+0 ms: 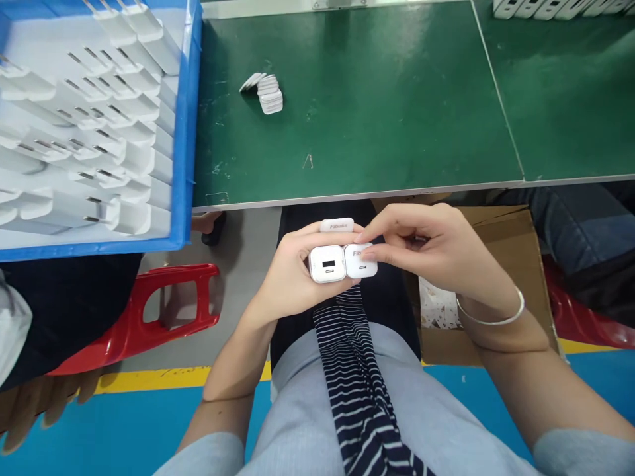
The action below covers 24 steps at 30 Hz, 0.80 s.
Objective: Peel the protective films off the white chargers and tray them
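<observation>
My left hand (292, 264) is wrapped around two white USB chargers side by side, their port ends toward me. The left charger (320, 272) shows a wide dark slot above a narrow one. On the right charger (366, 268), grey lettering and a narrow slot show. Another white piece with grey lettering (337, 225) sticks out above my left fingers; its full shape is hidden. My right hand (421, 244) pinches at the right charger's lettered face with thumb and forefinger. Whether that face is a separate thin piece, I cannot tell.
A blue tray (186, 132) of white plug chargers (133, 158) stands at left. On the green table (377, 106) lies a stack of thin white pieces (270, 96). More chargers (550, 8) line the far right. Red stools (193, 297) and a cardboard box (510, 264) flank my lap.
</observation>
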Each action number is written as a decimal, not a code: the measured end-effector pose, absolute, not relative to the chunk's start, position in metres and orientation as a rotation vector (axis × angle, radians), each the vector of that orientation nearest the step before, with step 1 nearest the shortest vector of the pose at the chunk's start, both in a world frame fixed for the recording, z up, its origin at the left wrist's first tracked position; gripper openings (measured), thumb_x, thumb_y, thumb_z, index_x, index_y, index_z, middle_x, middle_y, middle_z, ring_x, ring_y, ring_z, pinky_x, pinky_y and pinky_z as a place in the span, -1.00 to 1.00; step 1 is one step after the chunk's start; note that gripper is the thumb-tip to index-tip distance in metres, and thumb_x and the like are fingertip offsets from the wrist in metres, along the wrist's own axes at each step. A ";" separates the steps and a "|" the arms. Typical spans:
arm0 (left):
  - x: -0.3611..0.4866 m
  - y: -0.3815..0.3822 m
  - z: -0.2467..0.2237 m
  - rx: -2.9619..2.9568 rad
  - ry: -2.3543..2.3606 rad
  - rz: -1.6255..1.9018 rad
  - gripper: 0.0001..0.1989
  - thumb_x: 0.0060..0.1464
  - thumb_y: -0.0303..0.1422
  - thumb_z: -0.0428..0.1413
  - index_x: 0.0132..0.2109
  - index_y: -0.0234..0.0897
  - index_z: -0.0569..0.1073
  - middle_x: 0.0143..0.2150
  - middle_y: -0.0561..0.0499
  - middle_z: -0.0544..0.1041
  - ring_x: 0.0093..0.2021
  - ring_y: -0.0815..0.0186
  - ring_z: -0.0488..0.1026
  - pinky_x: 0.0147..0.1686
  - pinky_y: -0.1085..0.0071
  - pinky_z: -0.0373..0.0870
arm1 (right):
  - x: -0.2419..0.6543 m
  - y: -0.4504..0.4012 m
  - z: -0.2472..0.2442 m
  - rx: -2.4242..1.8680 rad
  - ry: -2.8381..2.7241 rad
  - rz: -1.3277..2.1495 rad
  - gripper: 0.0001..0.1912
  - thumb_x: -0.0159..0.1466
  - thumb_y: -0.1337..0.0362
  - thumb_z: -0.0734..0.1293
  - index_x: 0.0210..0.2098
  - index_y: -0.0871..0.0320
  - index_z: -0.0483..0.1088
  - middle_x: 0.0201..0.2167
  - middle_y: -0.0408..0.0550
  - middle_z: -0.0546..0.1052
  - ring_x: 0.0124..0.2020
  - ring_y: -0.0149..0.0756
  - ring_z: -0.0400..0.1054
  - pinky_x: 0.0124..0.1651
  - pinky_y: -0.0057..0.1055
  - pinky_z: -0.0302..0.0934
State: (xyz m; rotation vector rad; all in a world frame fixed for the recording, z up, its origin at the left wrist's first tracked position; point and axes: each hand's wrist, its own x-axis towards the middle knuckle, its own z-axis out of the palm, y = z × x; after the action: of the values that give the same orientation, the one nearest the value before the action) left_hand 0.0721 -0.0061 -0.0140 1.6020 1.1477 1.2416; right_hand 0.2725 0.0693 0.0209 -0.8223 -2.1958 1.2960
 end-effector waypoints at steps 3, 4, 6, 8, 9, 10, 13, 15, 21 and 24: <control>0.073 -0.006 -0.019 1.527 1.157 1.290 -0.53 -0.14 -0.47 0.44 -0.01 -0.17 0.64 0.03 -0.12 0.65 0.00 0.13 0.63 0.00 0.22 0.60 | 0.270 0.066 0.009 -0.794 -2.033 1.413 -0.91 0.31 0.25 0.45 -0.20 0.07 0.50 -0.64 -0.33 0.23 -0.61 -0.50 0.04 -0.54 -0.46 -0.02; 0.074 -0.006 -0.020 1.520 1.161 1.302 -0.53 -0.14 -0.48 0.44 -0.01 -0.16 0.64 0.02 -0.11 0.65 0.01 0.13 0.62 0.02 0.22 0.59 | 0.269 0.065 0.004 -0.781 -1.955 1.474 -0.88 0.31 0.26 0.45 -0.17 0.07 0.48 -0.62 -0.32 0.27 -0.59 -0.49 0.09 -0.53 -0.47 0.00; 0.075 -0.006 -0.020 1.536 1.144 1.317 -0.55 -0.11 -0.50 0.42 -0.01 -0.17 0.64 0.01 -0.10 0.66 0.02 0.14 0.61 0.05 0.23 0.57 | 0.267 0.064 -0.004 -0.758 -1.799 1.588 -0.78 0.29 0.26 0.47 -0.08 0.06 0.43 -0.58 -0.30 0.34 -0.56 -0.48 0.16 -0.51 -0.47 0.05; 0.076 -0.006 -0.019 1.567 1.101 1.322 -0.55 -0.09 -0.53 0.39 0.00 -0.18 0.63 0.03 -0.09 0.66 0.02 0.17 0.61 0.06 0.26 0.57 | 0.265 0.067 -0.008 -0.740 -1.675 1.634 -0.73 0.30 0.22 0.47 -0.04 0.06 0.41 -0.58 -0.31 0.33 -0.57 -0.47 0.14 -0.51 -0.47 0.04; 0.076 -0.006 -0.017 1.595 1.080 1.315 -0.55 -0.08 -0.55 0.38 0.01 -0.18 0.63 0.04 -0.09 0.65 0.01 0.18 0.61 0.06 0.28 0.57 | 0.264 0.069 -0.009 -0.733 -1.637 1.621 -0.74 0.30 0.19 0.46 -0.06 0.06 0.42 -0.59 -0.31 0.31 -0.58 -0.47 0.11 -0.52 -0.46 0.02; 0.076 -0.006 -0.016 1.632 1.070 1.301 -0.54 -0.08 -0.57 0.36 0.01 -0.19 0.62 0.06 -0.09 0.64 0.01 0.18 0.61 0.06 0.29 0.57 | 0.263 0.071 -0.008 -0.736 -1.620 1.592 -0.76 0.30 0.16 0.46 -0.09 0.08 0.44 -0.60 -0.31 0.29 -0.59 -0.48 0.08 -0.52 -0.46 -0.01; 0.077 -0.007 -0.014 1.763 1.103 1.249 -0.54 -0.08 -0.62 0.30 0.00 -0.20 0.62 0.04 -0.09 0.64 -0.01 0.21 0.62 0.01 0.35 0.58 | 0.257 0.079 -0.004 -0.795 -1.703 1.494 -0.75 0.20 0.13 0.54 -0.25 0.12 0.49 -0.61 -0.31 0.23 -0.58 -0.48 0.06 -0.53 -0.45 -0.04; 0.078 -0.007 -0.013 1.804 1.128 1.217 -0.56 -0.07 -0.64 0.26 -0.02 -0.21 0.62 -0.01 -0.09 0.64 -0.04 0.23 0.62 -0.04 0.37 0.58 | 0.252 0.082 -0.002 -0.824 -1.809 1.441 -0.75 0.15 0.14 0.57 -0.37 0.13 0.51 -0.59 -0.27 0.30 -0.55 -0.47 0.13 -0.51 -0.45 0.03; 0.078 -0.009 -0.012 1.709 1.244 1.177 -0.59 -0.08 -0.60 0.31 -0.04 -0.20 0.61 -0.01 -0.08 0.64 -0.03 0.21 0.62 -0.05 0.34 0.59 | 0.251 0.086 0.000 -0.965 -1.915 1.090 -0.86 0.26 0.20 0.49 -0.42 0.06 0.56 -0.41 -0.11 0.59 -0.36 -0.29 0.43 -0.35 -0.33 0.32; 0.078 -0.008 -0.015 1.653 1.312 1.197 -0.57 -0.08 -0.60 0.32 -0.02 -0.21 0.61 0.05 -0.09 0.63 0.02 0.19 0.61 0.05 0.28 0.57 | 0.258 0.085 0.005 -1.042 -1.852 1.026 -0.89 0.26 0.21 0.48 -0.40 0.02 0.57 -0.43 -0.13 0.60 -0.47 -0.31 0.41 -0.42 -0.30 0.34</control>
State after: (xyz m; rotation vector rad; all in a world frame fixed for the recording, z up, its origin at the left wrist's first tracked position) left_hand 0.0780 -0.0082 -0.0147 1.6532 1.3115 1.1971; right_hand 0.2580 0.0852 0.0053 -1.0417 -1.8524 1.0258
